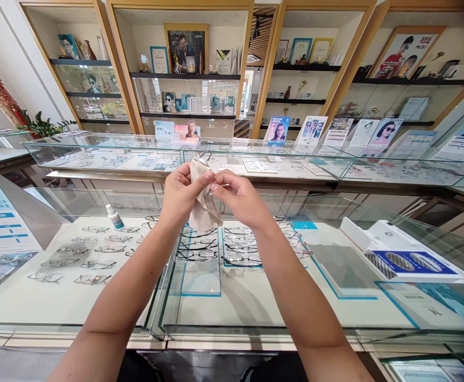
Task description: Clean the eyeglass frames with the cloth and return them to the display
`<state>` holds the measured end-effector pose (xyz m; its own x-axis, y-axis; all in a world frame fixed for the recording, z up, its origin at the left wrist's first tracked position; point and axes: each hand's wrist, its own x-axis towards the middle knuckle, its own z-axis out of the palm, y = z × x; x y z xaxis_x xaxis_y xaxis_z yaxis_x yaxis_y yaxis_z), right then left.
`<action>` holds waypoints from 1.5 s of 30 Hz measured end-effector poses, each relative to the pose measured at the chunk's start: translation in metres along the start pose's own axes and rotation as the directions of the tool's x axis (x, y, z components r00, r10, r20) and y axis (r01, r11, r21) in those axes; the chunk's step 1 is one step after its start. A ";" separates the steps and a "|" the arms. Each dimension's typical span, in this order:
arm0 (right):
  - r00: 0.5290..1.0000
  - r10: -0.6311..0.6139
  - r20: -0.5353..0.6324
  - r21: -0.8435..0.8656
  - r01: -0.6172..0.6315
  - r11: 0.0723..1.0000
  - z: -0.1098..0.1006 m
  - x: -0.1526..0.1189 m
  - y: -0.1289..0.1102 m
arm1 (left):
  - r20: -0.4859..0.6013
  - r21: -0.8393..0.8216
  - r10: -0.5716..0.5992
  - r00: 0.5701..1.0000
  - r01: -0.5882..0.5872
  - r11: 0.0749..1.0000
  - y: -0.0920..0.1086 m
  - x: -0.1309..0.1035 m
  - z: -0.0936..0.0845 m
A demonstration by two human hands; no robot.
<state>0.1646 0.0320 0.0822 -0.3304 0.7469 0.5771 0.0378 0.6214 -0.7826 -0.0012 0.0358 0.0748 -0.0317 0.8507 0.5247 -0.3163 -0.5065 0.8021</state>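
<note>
Above the glass counter, my left hand (181, 192) is closed around a cream cleaning cloth (205, 215), its thumb pressed over the folds. The cloth hangs down between both hands. Close beside it, my right hand (239, 197) has thumb and fingertips pinched at the cloth's edge, on what looks like a thin pair of eyeglasses (204, 155). Only a dark thin part of them shows above the cloth; fingers and fabric cover the rest. Beneath the hands, rows of eyeglass frames (197, 255) lie inside the display case.
A white spray bottle (114, 217) stands on the counter at left, near more eyeglass frames (98, 264). At right lies an open white box (410, 254) with a blue panel. Another glass case (136, 142) with upright cards runs behind, before wooden shelves (187, 77).
</note>
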 end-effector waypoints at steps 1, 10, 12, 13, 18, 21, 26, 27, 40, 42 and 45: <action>1.000 -0.007 -0.001 -0.022 0.007 1.000 0.000 0.000 0.001 | -0.003 -0.002 -0.016 1.000 0.016 1.000 0.001 0.000 0.000; 0.999 -0.040 0.018 -0.144 0.042 0.989 0.004 -0.001 0.005 | -0.073 -0.081 -0.136 0.988 0.130 0.988 0.008 0.003 0.000; 0.999 -0.048 0.018 -0.182 0.051 0.982 0.004 -0.001 0.004 | -0.089 -0.102 -0.155 0.984 0.146 0.984 0.008 0.004 -0.001; 0.998 -0.054 0.023 -0.204 0.057 0.977 0.004 -0.002 0.004 | -0.096 -0.112 -0.158 0.983 0.147 0.983 0.008 0.005 -0.002; 0.997 -0.057 0.052 -0.249 0.068 0.966 0.007 -0.002 0.006 | -0.137 -0.135 -0.105 0.985 0.087 0.987 0.005 0.010 -0.008; 0.998 -0.032 0.048 -0.195 0.040 0.980 0.007 -0.001 0.008 | -0.101 -0.098 -0.067 0.993 0.057 0.994 0.004 0.013 -0.012; 0.992 0.084 0.096 0.039 -0.088 0.995 -0.001 0.001 0.006 | 0.050 -0.084 -0.062 0.997 0.066 0.994 0.008 0.017 -0.018; 0.991 0.094 0.098 0.067 -0.101 0.993 -0.004 0.002 0.005 | 0.088 -0.086 -0.067 0.994 0.074 0.994 0.010 0.018 -0.020; 0.981 0.145 0.130 0.226 -0.172 0.959 0.001 -0.003 -0.003 | 0.006 0.008 0.076 0.997 -0.076 0.997 0.002 0.003 -0.001; 0.982 0.130 0.135 0.224 -0.158 0.962 0.002 -0.003 -0.005 | -0.021 0.015 0.118 0.993 -0.118 0.993 0.001 0.003 0.000; 0.985 0.107 0.135 0.227 -0.136 0.964 -0.001 -0.001 -0.003 | 0.028 0.033 0.126 0.992 -0.127 0.991 -0.003 0.007 -0.006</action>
<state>0.1662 0.0296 0.0842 -0.4487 0.7702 0.4533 -0.1331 0.4439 -0.8861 -0.0061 0.0440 0.0743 -0.0450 0.7761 0.6290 -0.2782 -0.6144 0.7383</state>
